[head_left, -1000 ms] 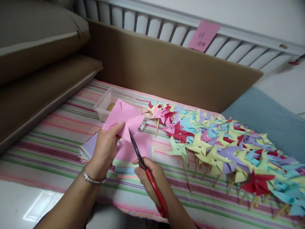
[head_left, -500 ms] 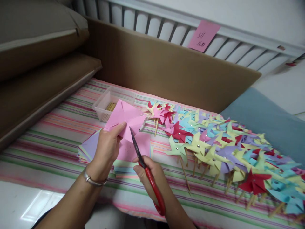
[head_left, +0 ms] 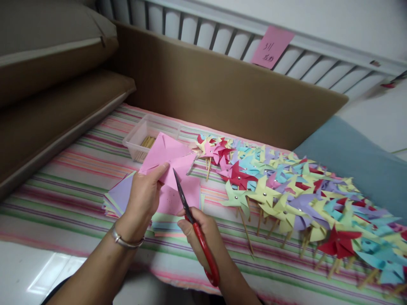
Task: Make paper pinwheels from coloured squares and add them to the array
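My left hand pinches a pink paper square, its thumb on top near the middle. Slits run in from the edges of the paper. In my right hand are scissors with red handles, their dark blades closed together and the tip against the lower right part of the pink sheet. Beneath lies another pink sheet on a stack of coloured paper. To the left a fanned pile of paper, lilac on top, is partly covered by my left hand.
Many paper pinwheels on sticks fill the right side. A clear plastic box with thin wooden sticks stands behind the paper. Striped cloth covers the surface, with a brown board behind and large cushions at left.
Almost nothing differs. The right flap of the pink paper has shifted slightly; both hands and the scissors stay nearly in place.
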`<act>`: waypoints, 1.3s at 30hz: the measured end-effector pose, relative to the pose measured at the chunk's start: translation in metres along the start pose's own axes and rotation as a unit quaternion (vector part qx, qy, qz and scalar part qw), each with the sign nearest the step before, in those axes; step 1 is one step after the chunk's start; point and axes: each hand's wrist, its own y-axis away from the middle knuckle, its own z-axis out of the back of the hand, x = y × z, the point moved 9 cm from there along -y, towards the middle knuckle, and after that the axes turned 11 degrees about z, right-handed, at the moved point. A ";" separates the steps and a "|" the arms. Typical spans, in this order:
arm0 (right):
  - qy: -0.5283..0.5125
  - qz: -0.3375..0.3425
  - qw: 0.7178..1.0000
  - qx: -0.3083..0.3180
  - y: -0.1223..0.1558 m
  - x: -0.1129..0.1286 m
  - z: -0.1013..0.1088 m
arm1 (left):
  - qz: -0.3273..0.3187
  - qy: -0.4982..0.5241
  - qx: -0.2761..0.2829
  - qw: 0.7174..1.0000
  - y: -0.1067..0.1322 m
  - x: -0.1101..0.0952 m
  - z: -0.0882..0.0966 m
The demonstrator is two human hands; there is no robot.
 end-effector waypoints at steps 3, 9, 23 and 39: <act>0.008 0.005 1.000 -0.004 -0.001 0.000 0.001 | 0.004 -0.005 0.002 1.000 0.000 0.001 0.000; 0.003 0.002 1.000 -0.012 -0.001 -0.001 0.001 | 0.006 -0.013 -0.007 1.000 0.001 0.000 0.001; 0.111 0.053 0.992 0.004 -0.005 0.001 0.002 | 0.013 -0.028 -0.025 0.999 -0.005 0.003 0.009; 0.066 0.056 0.994 -0.061 -0.009 0.006 0.059 | 0.127 -0.157 0.100 0.974 -0.014 0.007 0.012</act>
